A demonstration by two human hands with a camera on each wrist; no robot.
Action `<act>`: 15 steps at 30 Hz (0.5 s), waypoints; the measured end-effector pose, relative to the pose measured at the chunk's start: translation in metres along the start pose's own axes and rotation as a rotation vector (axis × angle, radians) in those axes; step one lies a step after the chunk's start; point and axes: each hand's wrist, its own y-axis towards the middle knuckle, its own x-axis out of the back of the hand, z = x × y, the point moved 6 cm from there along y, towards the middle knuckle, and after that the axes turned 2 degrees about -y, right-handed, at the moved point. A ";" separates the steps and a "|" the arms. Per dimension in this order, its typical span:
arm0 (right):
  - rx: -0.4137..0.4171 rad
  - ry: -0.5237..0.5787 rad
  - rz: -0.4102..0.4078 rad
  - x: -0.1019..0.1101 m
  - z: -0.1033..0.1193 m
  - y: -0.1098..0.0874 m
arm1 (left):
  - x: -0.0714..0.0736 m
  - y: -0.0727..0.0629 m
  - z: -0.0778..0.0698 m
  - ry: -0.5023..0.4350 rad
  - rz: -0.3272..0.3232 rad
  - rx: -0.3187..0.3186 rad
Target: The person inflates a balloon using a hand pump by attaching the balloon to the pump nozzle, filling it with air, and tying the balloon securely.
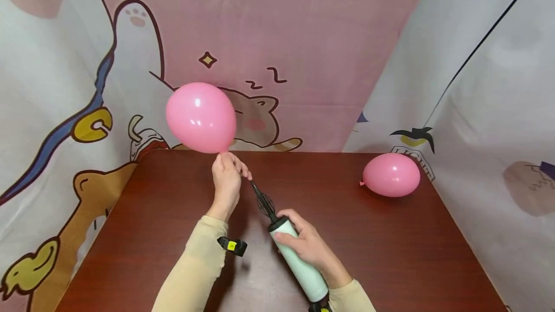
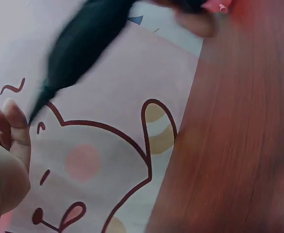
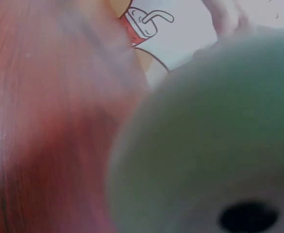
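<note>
An inflated pink balloon point(image 1: 201, 117) stands above my left hand point(image 1: 227, 177), which pinches it at the neck. The tip of a hand balloon pump's black nozzle point(image 1: 262, 200) is right at my left fingers, also in the left wrist view. My right hand point(image 1: 308, 242) grips the pump's pale green barrel point(image 1: 302, 271) near its black collar, thumb on the near side. Close up in the right wrist view, the barrel's rounded end point(image 3: 205, 131) with a dark round spot fills much of the picture. The balloon's mouth is hidden behind my left fingers.
A second pink balloon point(image 1: 391, 175), tied off with a knot, lies at the back right of the brown wooden table point(image 1: 377, 254). Cartoon-printed cloth point(image 1: 312, 37) hangs behind the table and along both sides. Each wrist wears a black strap point(image 1: 232, 246).
</note>
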 end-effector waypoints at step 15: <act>-0.135 0.050 -0.185 0.030 -0.029 0.007 | 0.009 -0.009 0.010 0.104 0.115 0.078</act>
